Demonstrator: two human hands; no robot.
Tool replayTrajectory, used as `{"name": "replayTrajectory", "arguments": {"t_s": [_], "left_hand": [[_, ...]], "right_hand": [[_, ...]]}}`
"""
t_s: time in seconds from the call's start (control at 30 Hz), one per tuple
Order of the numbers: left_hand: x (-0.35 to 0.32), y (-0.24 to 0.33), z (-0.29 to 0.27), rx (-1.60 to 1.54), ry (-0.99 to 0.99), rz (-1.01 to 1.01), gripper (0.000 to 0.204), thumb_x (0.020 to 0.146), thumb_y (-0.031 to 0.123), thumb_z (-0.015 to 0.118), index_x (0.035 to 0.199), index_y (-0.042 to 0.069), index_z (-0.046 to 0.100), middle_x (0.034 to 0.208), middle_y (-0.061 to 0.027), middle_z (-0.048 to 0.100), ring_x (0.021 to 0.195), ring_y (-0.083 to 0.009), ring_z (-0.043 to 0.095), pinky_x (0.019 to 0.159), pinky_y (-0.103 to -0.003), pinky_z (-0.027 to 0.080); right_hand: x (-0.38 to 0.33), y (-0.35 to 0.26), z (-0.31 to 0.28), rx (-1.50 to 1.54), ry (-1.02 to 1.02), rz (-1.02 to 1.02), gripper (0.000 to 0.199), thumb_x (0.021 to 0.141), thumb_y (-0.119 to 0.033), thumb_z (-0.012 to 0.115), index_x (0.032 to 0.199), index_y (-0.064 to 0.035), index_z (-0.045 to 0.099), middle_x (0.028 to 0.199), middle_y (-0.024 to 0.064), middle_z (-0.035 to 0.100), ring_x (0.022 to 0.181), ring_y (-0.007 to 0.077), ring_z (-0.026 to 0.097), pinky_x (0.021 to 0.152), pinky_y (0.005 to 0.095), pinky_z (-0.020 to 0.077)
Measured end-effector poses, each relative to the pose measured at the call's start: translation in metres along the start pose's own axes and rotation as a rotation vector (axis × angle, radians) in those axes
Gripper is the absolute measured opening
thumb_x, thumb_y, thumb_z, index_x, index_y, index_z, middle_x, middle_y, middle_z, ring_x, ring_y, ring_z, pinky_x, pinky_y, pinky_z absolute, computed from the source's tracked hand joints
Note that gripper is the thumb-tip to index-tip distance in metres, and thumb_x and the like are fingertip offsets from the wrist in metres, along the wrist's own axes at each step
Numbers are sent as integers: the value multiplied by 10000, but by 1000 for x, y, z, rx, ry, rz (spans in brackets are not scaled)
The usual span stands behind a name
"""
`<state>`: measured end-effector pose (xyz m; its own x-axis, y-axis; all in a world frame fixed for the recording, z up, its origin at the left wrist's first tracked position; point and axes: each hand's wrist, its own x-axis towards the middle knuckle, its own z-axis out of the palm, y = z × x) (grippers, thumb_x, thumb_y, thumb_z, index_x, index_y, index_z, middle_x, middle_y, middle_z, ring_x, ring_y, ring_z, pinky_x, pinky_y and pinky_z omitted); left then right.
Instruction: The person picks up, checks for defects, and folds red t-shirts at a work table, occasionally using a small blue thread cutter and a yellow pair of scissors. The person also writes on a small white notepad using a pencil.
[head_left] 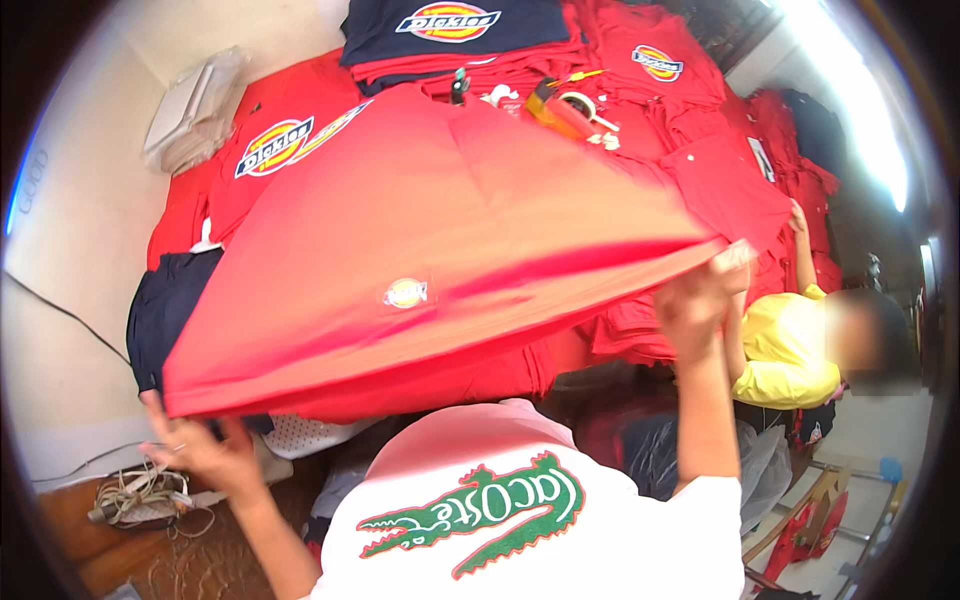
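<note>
A red T-shirt (440,210) is spread across the table before me, its near hem lifted and slightly billowed. A small round printed emblem (406,293) sits near that hem. My right hand (705,295), somewhat blurred, is closed on the hem's right corner and raised above the pile. At the left corner, my left hand (205,450) has its fingers spread just under the hem, a fingertip touching or close to the fabric. Beneath the shirt lie more red garments, mostly covered by it.
Stacked dark and red shirts (450,45) stand at the far side, beside a tape dispenser (560,105). A plastic-wrapped pack (195,110) is far left, dark cloth (175,310) at left. Coiled cables (140,495) lie lower left. A person in yellow (790,350) reaches in from the right.
</note>
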<state>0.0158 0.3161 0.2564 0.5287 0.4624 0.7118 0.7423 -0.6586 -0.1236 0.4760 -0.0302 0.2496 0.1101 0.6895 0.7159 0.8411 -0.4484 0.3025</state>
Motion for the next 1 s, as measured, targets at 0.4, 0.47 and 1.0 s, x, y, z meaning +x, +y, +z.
{"name": "replayTrajectory", "arguments": {"t_s": [0.4, 0.47, 1.0], "left_hand": [[-197, 18, 97, -296, -848, 10, 374, 856, 103, 700, 1224, 42, 679, 1331, -132, 636, 1495, -380, 425, 1266, -664, 109], [-207, 15, 99, -395, -808, -84, 312, 856, 83, 703, 1166, 50, 701, 1245, -119, 680, 1435, -349, 508, 1275, -642, 109], [-112, 108, 192, -528, -561, -143, 353, 901, 179, 782, 1220, 65, 684, 1210, -134, 676, 1146, -312, 634, 1019, -455, 462]], "right_hand": [[-214, -130, 53, 613, -689, 58, 263, 849, -126, 708, 1111, -129, 724, 1100, 56, 674, 1158, 248, 599, 1121, 519, 365], [-227, -126, 43, 676, -754, 146, 257, 839, -115, 721, 1096, -128, 726, 1085, 65, 674, 1112, 253, 619, 1099, 512, 385], [-181, -118, 84, 823, -655, 565, 56, 738, 8, 683, 769, -37, 691, 923, 96, 641, 867, 307, 675, 743, 416, 549]]}}
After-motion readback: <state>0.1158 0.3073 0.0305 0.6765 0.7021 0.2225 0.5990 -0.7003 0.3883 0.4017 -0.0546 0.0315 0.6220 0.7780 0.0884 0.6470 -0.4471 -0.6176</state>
